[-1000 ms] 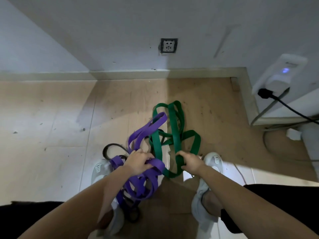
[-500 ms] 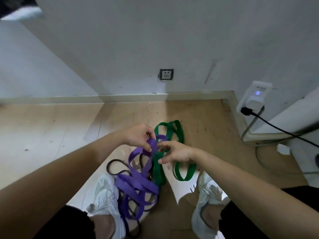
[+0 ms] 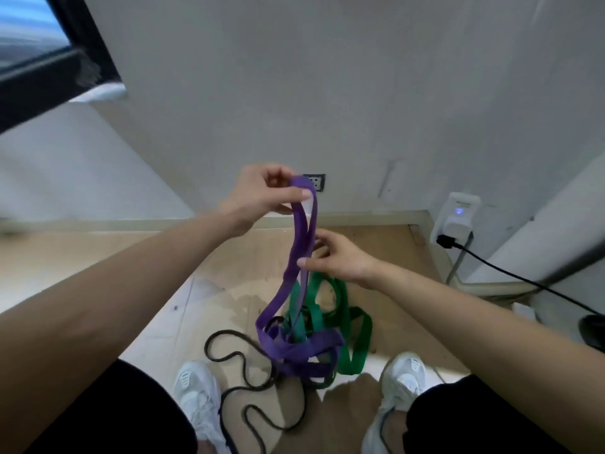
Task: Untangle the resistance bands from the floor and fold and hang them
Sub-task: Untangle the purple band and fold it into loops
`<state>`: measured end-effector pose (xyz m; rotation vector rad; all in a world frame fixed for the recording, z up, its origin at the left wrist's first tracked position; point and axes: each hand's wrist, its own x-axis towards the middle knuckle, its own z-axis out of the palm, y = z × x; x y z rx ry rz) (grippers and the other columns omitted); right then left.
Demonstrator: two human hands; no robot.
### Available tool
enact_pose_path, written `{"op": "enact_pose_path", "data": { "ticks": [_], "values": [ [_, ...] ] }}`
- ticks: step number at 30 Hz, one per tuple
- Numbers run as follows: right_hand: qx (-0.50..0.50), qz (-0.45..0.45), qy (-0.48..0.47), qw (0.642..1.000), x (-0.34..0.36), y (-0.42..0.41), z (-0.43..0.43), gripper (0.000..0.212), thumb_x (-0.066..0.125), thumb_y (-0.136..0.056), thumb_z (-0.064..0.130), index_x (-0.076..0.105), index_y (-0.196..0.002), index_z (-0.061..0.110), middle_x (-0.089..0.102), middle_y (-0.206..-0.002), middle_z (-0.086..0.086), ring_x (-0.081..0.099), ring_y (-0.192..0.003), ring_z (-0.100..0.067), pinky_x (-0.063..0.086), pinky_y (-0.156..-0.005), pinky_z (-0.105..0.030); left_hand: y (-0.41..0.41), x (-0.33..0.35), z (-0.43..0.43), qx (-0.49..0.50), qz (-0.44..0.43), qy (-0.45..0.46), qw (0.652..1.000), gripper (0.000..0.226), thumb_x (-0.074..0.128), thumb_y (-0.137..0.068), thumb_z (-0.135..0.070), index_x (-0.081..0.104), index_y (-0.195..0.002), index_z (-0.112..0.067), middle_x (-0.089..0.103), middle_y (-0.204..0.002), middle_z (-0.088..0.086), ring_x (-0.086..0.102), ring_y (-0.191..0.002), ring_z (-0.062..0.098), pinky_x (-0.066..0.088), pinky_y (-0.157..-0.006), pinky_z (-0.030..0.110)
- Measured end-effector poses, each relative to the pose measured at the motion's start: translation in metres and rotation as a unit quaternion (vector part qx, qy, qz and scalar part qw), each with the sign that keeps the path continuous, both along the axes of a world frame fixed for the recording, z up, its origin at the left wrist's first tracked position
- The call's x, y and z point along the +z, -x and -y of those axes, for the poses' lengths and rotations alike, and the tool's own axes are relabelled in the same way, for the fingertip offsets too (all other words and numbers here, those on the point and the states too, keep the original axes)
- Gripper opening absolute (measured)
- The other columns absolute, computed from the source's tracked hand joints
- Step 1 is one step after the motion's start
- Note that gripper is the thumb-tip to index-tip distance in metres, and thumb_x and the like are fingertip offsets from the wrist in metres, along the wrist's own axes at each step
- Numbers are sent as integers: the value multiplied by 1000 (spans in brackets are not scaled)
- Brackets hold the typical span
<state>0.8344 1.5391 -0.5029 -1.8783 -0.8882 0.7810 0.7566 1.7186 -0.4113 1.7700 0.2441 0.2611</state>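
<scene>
Pale wooden floor point(image 3: 65, 253) carries the tangle; a wide purple rubber resistance band point(image 3: 304, 347) rises from it, knotted with a wide green rubber band point(image 3: 352, 362) and thin black band point(image 3: 209, 347); left hand point(image 3: 262, 196) fingers pinch its top loop; right hand point(image 3: 340, 257) fingers pinch midway.

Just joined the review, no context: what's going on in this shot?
A person stands over a tangle of resistance bands on the floor. The left hand pinches the top of the purple band and holds it up; the right hand pinches the same band lower down. Its lower loops lie knotted with the green band between the shoes, a thin black band beside them. Nothing is folded or hung yet.
</scene>
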Motion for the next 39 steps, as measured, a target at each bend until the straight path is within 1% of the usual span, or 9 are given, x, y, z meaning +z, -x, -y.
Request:
{"op": "enact_pose_path", "data": {
  "ticks": [5, 10, 14, 16, 21, 27, 32, 36, 39],
  "values": [
    [8, -10, -15, 1000, 62, -20, -5, 18, 73, -91, 18, 69, -105, 9, 74, -94, 0, 72, -82, -5, 55, -72, -19, -5, 43, -6, 31, 94, 100, 990, 21, 79, -79, -13, 65, -95, -16, 68, -84, -1, 66, -74, 9, 54, -62, 22],
    [-8, 37, -27, 999, 110, -45, -6, 29, 73, -91, 17, 67, -114, 2, 72, -97, -11, 69, -85, -15, 58, -79, -25, -9, 63, -27, 82, 113, 122, 983, 9, 73, -88, -16, 67, -94, -18, 67, -84, -3, 64, -72, 7, 52, -66, 20],
    [-72, 14, -119, 990, 135, -65, -8, 27, 70, -92, 6, 63, -114, -8, 67, -95, -18, 67, -85, -24, 56, -82, -35, -13, 60, -44, 94, 97, 155, 979, 4, 70, -91, -17, 67, -92, -21, 70, -82, -6, 65, -73, 5, 54, -68, 20],
    [-75, 7, -122, 990, 128, -68, -4, 27, 69, -92, 4, 62, -114, -9, 67, -91, -16, 67, -82, -26, 58, -80, -36, -13, 42, -45, 60, 51, 134, 988, 8, 69, -91, -14, 68, -97, -18, 70, -84, -6, 67, -78, 6, 55, -68, 21],
    [41, 47, 87, 994, 85, -72, 9, 18, 74, -90, 9, 68, -108, 8, 72, -97, -11, 68, -84, -16, 58, -82, -29, -12, 3, -53, -40, -74, -25, 996, 15, 77, -83, -4, 70, -91, -15, 72, -78, -4, 70, -78, 10, 60, -77, 30],
    [-33, 14, 12, 999, 72, -93, 8, 23, 74, -90, 14, 53, -100, 14, 69, -94, -19, 64, -84, -25, 48, -78, -40, -23, -3, -59, -21, -58, -26, 998, 45, 81, -79, -16, 60, -117, -8, 77, -87, 9, 73, -80, 18, 61, -76, 32],
    [-58, -7, -49, 997, 74, -100, 6, 25, 73, -89, 17, 57, -105, 7, 72, -100, -26, 70, -85, -30, 54, -87, -48, -30, -2, -58, -20, -29, 20, 999, 44, 77, -69, -33, 63, -106, -13, 77, -91, 10, 72, -81, 18, 58, -71, 29],
    [-35, -45, -53, 997, 82, -106, 4, 34, 83, -77, 29, 64, -100, 14, 65, -84, -4, 63, -79, -23, 55, -89, -43, -35, -7, -57, -84, -66, -11, 994, 50, 94, -60, -28, 72, -102, -12, 74, -91, 6, 71, -87, 20, 61, -83, 33],
    [6, -71, -35, 997, 89, -108, 6, 33, 81, -80, 28, 67, -104, 10, 61, -84, -2, 60, -82, -23, 52, -91, -42, -36, -3, -59, -135, -81, -6, 987, 50, 95, -51, -39, 77, -93, -17, 75, -95, 6, 72, -89, 19, 59, -82, 28]
  ]
}}
